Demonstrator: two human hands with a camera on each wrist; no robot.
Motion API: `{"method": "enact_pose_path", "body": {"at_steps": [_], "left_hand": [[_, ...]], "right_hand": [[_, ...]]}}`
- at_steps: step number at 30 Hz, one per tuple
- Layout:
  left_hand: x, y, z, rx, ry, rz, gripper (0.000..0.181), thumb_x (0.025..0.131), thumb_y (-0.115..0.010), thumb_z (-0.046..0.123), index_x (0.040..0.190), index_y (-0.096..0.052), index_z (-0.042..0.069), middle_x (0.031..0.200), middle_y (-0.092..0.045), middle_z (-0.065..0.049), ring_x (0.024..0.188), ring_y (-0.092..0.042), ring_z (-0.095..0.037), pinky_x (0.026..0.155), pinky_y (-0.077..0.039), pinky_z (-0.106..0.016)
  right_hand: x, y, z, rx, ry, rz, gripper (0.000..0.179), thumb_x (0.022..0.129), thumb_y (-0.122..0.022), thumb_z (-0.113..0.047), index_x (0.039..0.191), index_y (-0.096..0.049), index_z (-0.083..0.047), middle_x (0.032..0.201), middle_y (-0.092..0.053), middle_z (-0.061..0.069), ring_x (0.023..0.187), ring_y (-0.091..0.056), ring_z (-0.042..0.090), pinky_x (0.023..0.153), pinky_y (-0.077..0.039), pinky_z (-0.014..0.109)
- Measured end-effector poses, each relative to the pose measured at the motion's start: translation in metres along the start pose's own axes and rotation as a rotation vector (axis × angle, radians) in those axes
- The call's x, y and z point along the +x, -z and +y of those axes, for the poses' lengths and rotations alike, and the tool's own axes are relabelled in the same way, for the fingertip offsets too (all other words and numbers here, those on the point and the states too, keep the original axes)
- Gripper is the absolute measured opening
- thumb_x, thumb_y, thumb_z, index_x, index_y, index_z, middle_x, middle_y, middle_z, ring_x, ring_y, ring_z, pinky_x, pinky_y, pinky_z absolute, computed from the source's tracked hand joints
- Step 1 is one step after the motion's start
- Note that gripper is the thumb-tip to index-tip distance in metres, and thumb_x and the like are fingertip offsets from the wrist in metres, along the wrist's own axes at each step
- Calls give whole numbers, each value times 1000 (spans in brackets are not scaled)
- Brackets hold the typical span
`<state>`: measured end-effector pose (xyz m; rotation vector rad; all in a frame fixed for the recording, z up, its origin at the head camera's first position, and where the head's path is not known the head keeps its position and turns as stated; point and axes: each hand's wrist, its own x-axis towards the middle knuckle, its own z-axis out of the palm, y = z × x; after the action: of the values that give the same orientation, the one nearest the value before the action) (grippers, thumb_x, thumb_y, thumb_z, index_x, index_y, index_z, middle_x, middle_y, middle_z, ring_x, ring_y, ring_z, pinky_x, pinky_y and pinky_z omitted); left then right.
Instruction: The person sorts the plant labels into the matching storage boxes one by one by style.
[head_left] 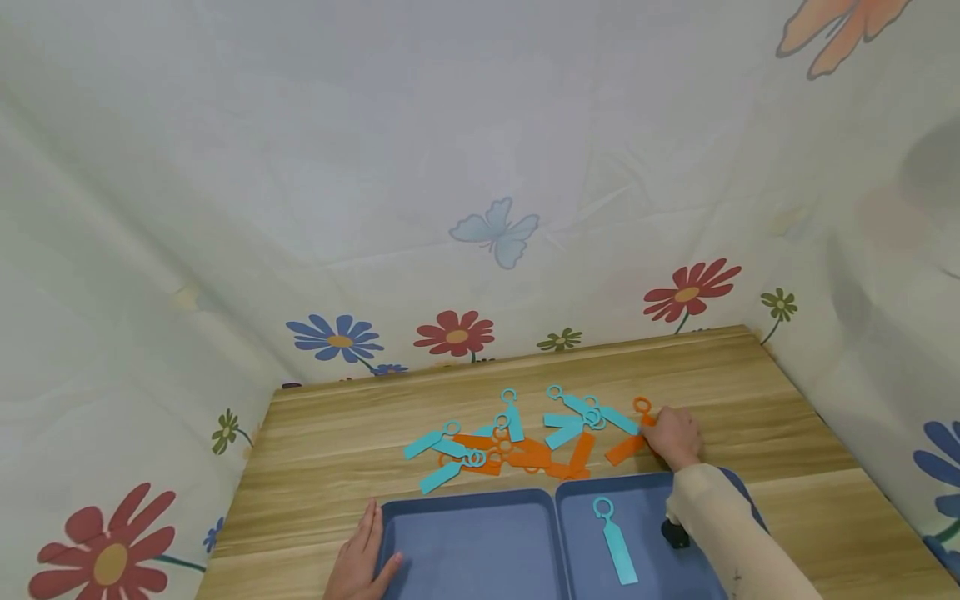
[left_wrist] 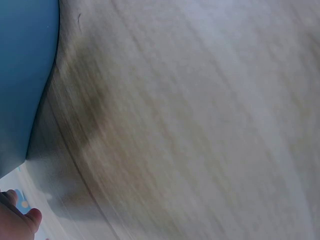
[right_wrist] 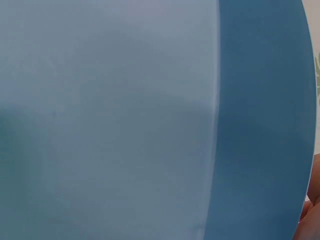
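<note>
My left hand (head_left: 362, 554) rests at the left rim of the left blue tray (head_left: 465, 502), its fingers straight along the outside and its thumb over the rim. In the left wrist view, fingertips (left_wrist: 22, 220) show beyond the tray's blue wall (left_wrist: 25, 85). Reaching across the right blue tray (head_left: 660, 567), my right hand (head_left: 675, 437) has its fingertips down at an orange ring-ended tag (head_left: 642, 406), partly covering it. Another orange tag (head_left: 625, 450) runs up to the same fingers. I cannot tell whether they pinch a tag.
Orange tags (head_left: 528, 454) and turquoise tags (head_left: 442, 477) lie overlapping on the wooden table (head_left: 337, 442) behind the trays. One turquoise tag (head_left: 618, 550) lies inside the right tray. A flowered cloth (head_left: 420, 275) hangs along the table's back and sides.
</note>
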<state>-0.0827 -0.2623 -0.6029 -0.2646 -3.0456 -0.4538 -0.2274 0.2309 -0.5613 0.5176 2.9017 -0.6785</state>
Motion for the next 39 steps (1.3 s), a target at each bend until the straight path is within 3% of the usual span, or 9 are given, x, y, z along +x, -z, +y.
{"method": "enact_pose_path", "body": {"at_steps": [7,15,25,39], "left_hand": [[-1,-1,0,10,-14,20,76,84,-49,50,131,-34,-8,143,-23,-22,126,-35,-34,90,-39,-50],[0,0,0,2,-6,-6,77,85,-47,51,132,-32,-8,145,-19,-21,127,-33,-33,92,-37,-50],[1,6,4,-19,63,-94,81,85,-42,55,135,-27,-6,146,-16,-20,129,-29,-34,94,-34,-52],[2,5,5,-31,90,-117,82,84,-42,56,137,-25,-4,146,-16,-19,131,-26,-33,96,-31,-53]], "right_hand": [[-3,0,0,82,-30,-25,28,77,-60,-26,60,-52,-5,59,-43,5,55,-44,20,44,-31,25],[-6,3,-1,165,-93,-55,25,76,-61,-25,65,-55,-3,62,-47,7,57,-46,21,46,-35,26],[-4,5,-2,195,-89,-69,20,75,-62,-19,65,-56,-3,61,-48,5,56,-45,19,46,-34,26],[1,8,5,207,-59,-106,13,74,-48,-8,77,-57,2,60,-50,7,51,-45,18,43,-35,25]]}}
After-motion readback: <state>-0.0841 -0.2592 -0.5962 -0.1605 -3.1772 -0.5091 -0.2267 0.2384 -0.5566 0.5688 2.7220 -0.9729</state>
